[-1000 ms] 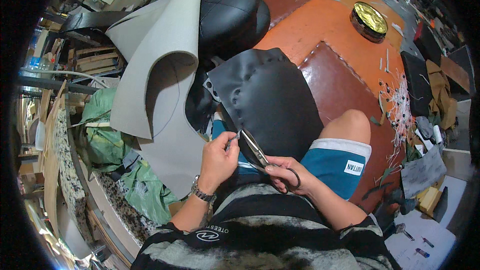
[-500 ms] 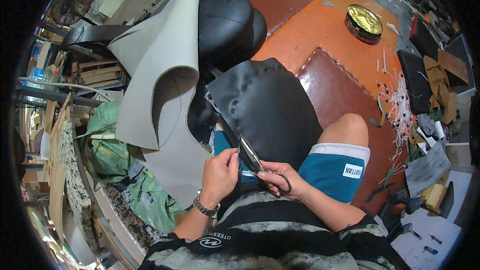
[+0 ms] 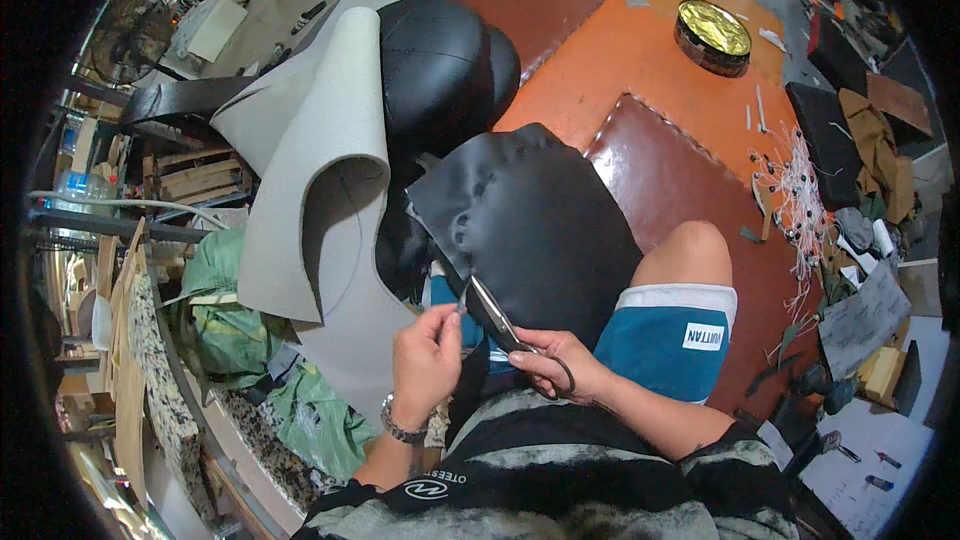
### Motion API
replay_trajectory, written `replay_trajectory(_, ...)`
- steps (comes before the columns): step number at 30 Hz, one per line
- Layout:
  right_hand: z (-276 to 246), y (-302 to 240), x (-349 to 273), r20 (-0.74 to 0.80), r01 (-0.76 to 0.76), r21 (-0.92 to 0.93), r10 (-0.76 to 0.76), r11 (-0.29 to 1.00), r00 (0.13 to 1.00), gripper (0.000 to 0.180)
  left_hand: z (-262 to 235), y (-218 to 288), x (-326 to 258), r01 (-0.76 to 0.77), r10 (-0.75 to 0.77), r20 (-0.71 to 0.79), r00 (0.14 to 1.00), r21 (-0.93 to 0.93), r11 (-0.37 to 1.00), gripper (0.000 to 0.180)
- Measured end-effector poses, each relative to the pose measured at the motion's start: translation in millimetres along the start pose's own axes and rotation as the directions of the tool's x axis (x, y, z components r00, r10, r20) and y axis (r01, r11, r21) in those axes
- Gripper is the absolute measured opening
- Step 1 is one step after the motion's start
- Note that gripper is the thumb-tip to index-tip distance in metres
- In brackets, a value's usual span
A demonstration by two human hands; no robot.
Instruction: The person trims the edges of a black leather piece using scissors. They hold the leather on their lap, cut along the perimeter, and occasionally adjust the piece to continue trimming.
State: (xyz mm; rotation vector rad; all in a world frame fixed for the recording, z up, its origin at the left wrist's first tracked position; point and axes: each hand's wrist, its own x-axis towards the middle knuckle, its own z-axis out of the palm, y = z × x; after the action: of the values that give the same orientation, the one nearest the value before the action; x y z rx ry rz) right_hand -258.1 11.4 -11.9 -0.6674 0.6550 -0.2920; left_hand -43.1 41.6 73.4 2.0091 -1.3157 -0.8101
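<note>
The step in hand looks like trimming small bits with scissors (image 3: 493,312), whose tips point toward 11 o'clock, by the near edge of a black leather-like sheet (image 3: 545,230). That sheet spreads from the person's lap toward 1 o'clock of the scissors. The right hand (image 3: 552,362) has its fingers wrapped on the scissor handles. At its 9 o'clock, the left hand (image 3: 427,355) keeps thumb and forefinger pressed together beside the blade tips; what they pinch, if anything, is too small to tell. As I judge it, the next move calls for a steady left pinch and a short, controlled snip, with blades clear of fingertips and sheet face.
</note>
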Motion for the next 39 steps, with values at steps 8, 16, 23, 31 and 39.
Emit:
replay_trajectory(8,-0.2,-4.4,-12.2,0.109,-0.118,0.282,0.091,0.952,0.990,0.056,-12.5,-9.0,28.8,0.064,-0.063,0.014,0.998,-0.187,0.980,0.022)
replay_trajectory(16,-1.0,-5.5,-7.4,0.097,-0.116,0.274,0.093,0.955,0.991,0.054,-9.7,-2.1,30.8,0.074,-0.058,0.067,0.996,-0.275,0.959,0.021)
replay_trajectory(23,6.6,-9.2,4.5,-0.003,-0.022,0.140,0.023,0.990,1.000,0.059,-14.9,-0.3,14.3,0.007,0.004,0.099,0.995,-0.118,0.993,0.020)
replay_trajectory(31,17.9,-6.7,13.9,-0.075,0.031,0.072,-0.025,0.997,0.997,0.058,-17.2,-0.3,11.9,-0.015,0.018,0.102,0.995,-0.034,0.999,0.019)
replay_trajectory(39,23.3,-4.5,15.3,-0.132,-0.004,0.035,0.008,0.999,0.991,0.057,-18.8,2.0,9.9,-0.021,0.029,0.098,0.995,-0.085,0.996,0.019)
